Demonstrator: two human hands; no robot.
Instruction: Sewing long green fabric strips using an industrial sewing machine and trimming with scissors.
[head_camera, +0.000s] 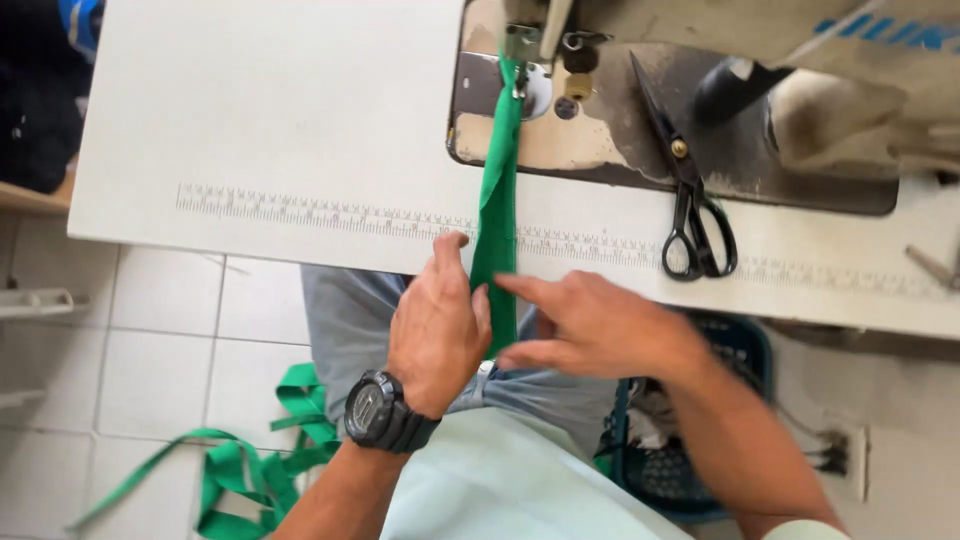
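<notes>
L hand (437, 325) and R hand (590, 325), fingers pinched shut on the green fabric strip (497, 215) at counter (300, 130) edge, keep it folded and taut w/ far end under the sewing machine presser foot (520, 45), scissors (690, 190) alongside.

Two hands: left hand (436, 325) w/ 1 black wristwatch (383, 412), right hand (590, 325) beside it. 1 green fabric strip (497, 210) btwn them, running up to 1 sewing machine (700, 60). 1 pr black scissors (690, 190) above right hand. 1 green strip pile (250, 465) below-left of left hand.
</notes>
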